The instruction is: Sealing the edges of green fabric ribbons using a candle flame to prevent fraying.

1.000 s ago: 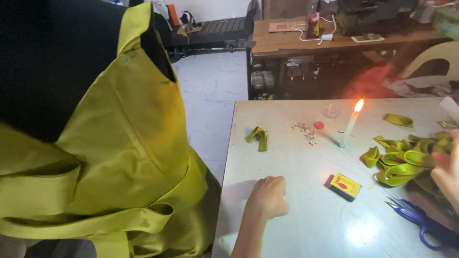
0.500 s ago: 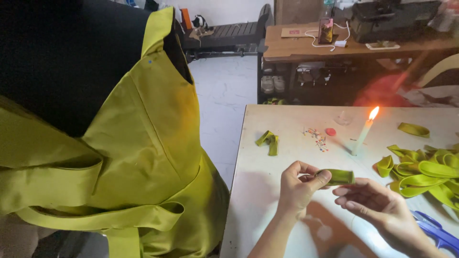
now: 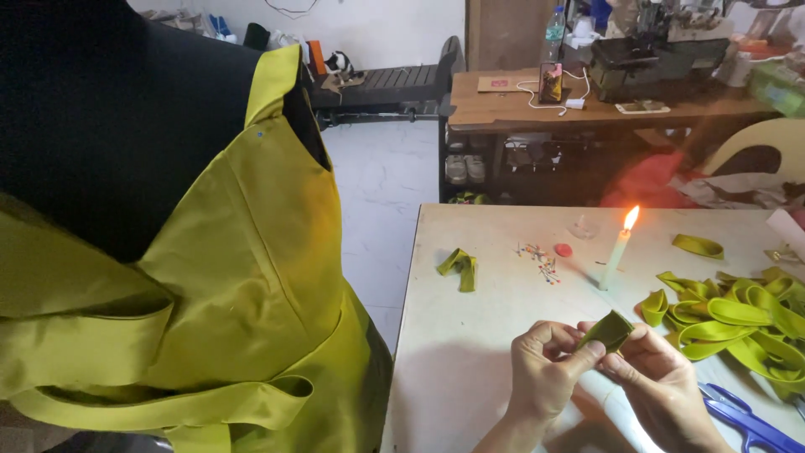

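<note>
Near the table's front edge, mid-width, a folded olive-green ribbon piece sits just above the tabletop, pinched from both sides. Left hand closed on its lower left end, thumb over fingers. Right hand closed on the right end, fingertips under the fold. Ribbon tilts up toward the candle. Half a second ago the right hand was open, palm up, under the piece; now it's clamped on, and both hands sit closer together. Lit candle stands behind the hands, well apart. Pile of green ribbon loops along the right edge. Blue scissors at the front right corner, just beside the right hand. Small folded ribbon scrap and pins toward the back left of the table.
</note>
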